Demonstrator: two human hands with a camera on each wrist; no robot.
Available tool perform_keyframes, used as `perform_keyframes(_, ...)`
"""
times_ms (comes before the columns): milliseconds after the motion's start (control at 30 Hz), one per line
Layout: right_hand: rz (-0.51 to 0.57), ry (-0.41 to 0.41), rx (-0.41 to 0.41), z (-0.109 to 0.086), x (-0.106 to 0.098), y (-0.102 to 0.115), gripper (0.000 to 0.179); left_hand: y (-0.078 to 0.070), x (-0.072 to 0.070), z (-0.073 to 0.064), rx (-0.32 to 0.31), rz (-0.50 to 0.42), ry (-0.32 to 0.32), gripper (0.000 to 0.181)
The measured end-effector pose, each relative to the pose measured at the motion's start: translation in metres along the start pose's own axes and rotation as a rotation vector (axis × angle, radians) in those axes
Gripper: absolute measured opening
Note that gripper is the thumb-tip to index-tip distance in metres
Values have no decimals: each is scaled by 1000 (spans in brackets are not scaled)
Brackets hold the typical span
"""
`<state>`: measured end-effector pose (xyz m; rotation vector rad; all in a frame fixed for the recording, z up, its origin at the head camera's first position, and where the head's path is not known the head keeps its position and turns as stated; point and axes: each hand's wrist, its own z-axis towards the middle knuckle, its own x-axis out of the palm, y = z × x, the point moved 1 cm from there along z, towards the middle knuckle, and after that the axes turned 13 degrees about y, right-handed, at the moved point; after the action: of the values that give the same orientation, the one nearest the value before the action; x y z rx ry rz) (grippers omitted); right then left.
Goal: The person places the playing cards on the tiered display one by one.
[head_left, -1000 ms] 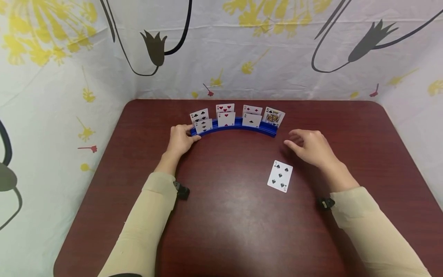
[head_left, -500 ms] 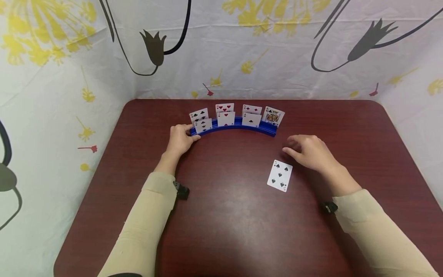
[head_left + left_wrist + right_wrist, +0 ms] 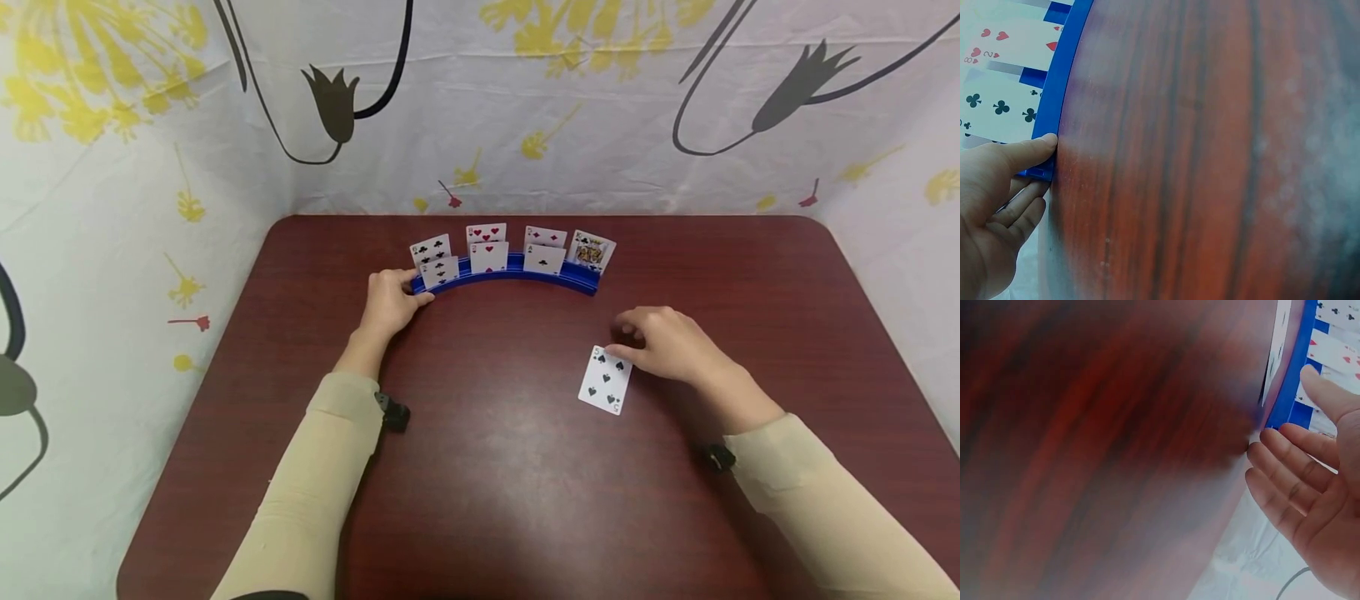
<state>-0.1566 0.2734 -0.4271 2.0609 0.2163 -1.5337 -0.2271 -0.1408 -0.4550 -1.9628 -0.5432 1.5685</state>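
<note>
My left hand (image 3: 388, 304) grips the left end of a curved blue card holder (image 3: 504, 276); in the left wrist view its thumb (image 3: 1041, 145) lies on the front edge, fingers underneath and behind. Playing cards stand in the holder in two rows, among them clubs, an eight of hearts behind a two of hearts (image 3: 489, 257), an ace of clubs (image 3: 543, 259) and a king (image 3: 591, 252). A five of spades (image 3: 604, 385) lies face up on the table. Over its upper right corner is my right hand (image 3: 667, 343), thumb overlapping the card, fingers loosely bent and apart from the thumb.
The dark red wooden table (image 3: 480, 467) has rounded corners. Behind it and at both sides hangs a white cloth (image 3: 465, 108) printed with flowers. The holder stands near the table's far edge.
My right hand has come down and nearer to me, from beside the holder's right end to the five of spades. The left hand keeps its grip on the holder.
</note>
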Motion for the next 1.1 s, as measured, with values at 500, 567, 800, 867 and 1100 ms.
perform_keyframes(500, -94, 149, 77, -3, 9, 12, 95, 1, 0, 1, 9, 2, 1, 52)
perform_keyframes(567, -62, 163, 78, -2, 9, 11, 88, 1, 0, 0, 6, 2, 3, 53)
perform_keyframes(800, 10, 171, 96, -3, 8, 11, 79, 0, 0, 1, 7, 7, 0, 53)
perform_keyframes(867, 25, 174, 99, -3, 8, 11, 78, 0, 0, 0, 6, 8, -1, 53)
perform_keyframes(1100, 39, 179, 97, -3, 8, 13, 73, 0, 0, 0, 4, -2, 1, 53)
